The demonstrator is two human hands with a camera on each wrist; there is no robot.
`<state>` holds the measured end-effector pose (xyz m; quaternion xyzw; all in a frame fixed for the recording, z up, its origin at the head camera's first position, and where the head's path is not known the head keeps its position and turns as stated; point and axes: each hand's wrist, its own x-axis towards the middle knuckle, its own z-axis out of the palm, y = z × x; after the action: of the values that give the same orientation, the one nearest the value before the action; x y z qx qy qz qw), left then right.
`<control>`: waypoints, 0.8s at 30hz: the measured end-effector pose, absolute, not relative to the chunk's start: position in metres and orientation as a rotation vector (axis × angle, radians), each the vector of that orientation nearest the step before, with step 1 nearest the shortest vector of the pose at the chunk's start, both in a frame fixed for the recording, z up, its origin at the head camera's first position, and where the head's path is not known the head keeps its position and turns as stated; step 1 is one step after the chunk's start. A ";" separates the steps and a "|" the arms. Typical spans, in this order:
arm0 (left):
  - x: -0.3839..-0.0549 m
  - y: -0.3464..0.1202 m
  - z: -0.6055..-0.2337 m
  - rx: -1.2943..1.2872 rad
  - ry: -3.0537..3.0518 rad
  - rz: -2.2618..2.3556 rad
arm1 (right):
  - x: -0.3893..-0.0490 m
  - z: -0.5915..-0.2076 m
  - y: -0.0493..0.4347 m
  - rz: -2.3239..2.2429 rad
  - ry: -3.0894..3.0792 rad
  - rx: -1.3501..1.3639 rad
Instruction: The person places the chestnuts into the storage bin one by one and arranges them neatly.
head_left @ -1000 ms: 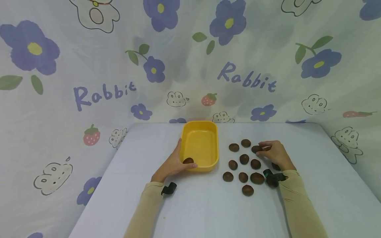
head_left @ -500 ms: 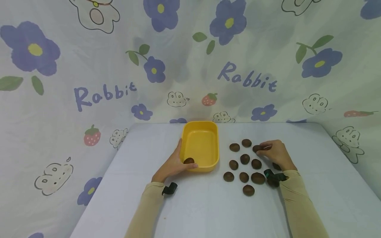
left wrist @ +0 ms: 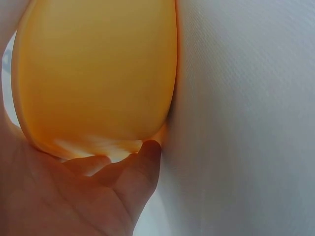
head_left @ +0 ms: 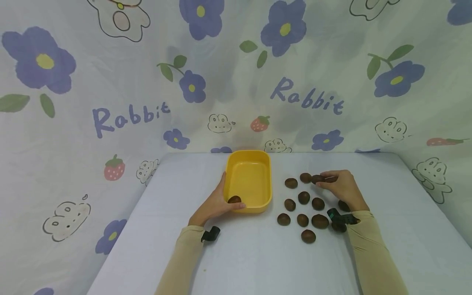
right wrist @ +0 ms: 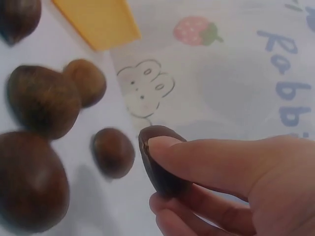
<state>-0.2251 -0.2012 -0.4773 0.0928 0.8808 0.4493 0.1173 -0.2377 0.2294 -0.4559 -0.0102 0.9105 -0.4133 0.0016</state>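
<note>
My left hand (head_left: 215,205) grips the near left corner of a yellow plastic box (head_left: 268,184), thumb over the rim. In the left wrist view its fingers (left wrist: 140,172) curl against the box's outer wall. One chestnut (head_left: 234,199) lies inside the box beside the thumb. My right hand (head_left: 344,188) pinches a brown chestnut (right wrist: 161,174) between thumb and fingers, over the back of the loose group. Another chestnut (head_left: 331,179) shows partly behind the fingers. Just left of the pinched one sits a chestnut (head_left: 305,178) on the table.
Several loose chestnuts (head_left: 320,221) are spread on the white-covered table (head_left: 250,254) right of the box. Two lie near my right wrist and its camera (head_left: 341,217), partly hidden. A patterned cloth (head_left: 236,94) with flowers and rabbits hangs behind the table.
My right hand has shifted slightly back and up, and the pinched chestnut moved with it toward the chestnut at the back. The left hand and the box have stayed put.
</note>
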 end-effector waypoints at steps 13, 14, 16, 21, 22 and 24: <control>-0.224 -0.203 -0.477 0.249 2.579 1.286 | -0.229 -0.438 0.207 -1.433 2.825 -0.109; -0.224 -0.203 -0.477 0.251 2.581 1.286 | -0.228 -0.437 0.204 -1.445 2.822 -0.122; -0.224 -0.204 -0.477 0.248 2.579 1.290 | -0.227 -0.434 0.199 -1.469 2.814 -0.146; -0.225 -0.204 -0.478 0.247 2.580 1.299 | -0.223 -0.427 0.186 -1.528 2.773 -0.176; -0.225 -0.204 -0.479 0.249 2.584 1.298 | -0.223 -0.426 0.183 -1.533 2.772 -0.187; -0.226 -0.204 -0.480 0.258 2.587 1.302 | -0.222 -0.425 0.177 -1.538 2.774 -0.208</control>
<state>-0.2258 -0.2038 -0.4796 0.0880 0.8836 0.4448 0.1165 -0.2217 0.1775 -0.4251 -0.0653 0.8726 -0.4838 -0.0183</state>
